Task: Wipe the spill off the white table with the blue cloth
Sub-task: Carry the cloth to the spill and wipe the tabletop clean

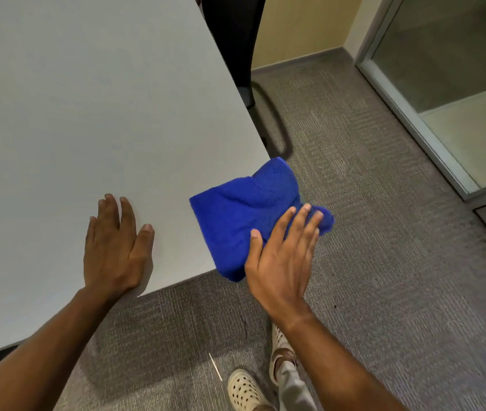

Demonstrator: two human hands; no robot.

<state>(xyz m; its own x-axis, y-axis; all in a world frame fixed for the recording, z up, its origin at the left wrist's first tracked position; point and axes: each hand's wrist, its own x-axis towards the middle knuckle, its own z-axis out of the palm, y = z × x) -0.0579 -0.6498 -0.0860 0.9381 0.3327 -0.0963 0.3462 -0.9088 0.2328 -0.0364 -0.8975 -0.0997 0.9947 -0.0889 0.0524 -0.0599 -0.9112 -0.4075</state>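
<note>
The blue cloth lies folded over the near right corner of the white table, part of it hanging past the edge. My right hand rests flat on the cloth's right side, fingers spread, pressing rather than gripping. My left hand lies flat on the bare tabletop near the front edge, left of the cloth, holding nothing. I see no spill on the table surface.
A black chair stands at the table's far right edge, its curved base on the grey carpet. A glass partition runs along the right. My feet in perforated cream shoes stand below the corner.
</note>
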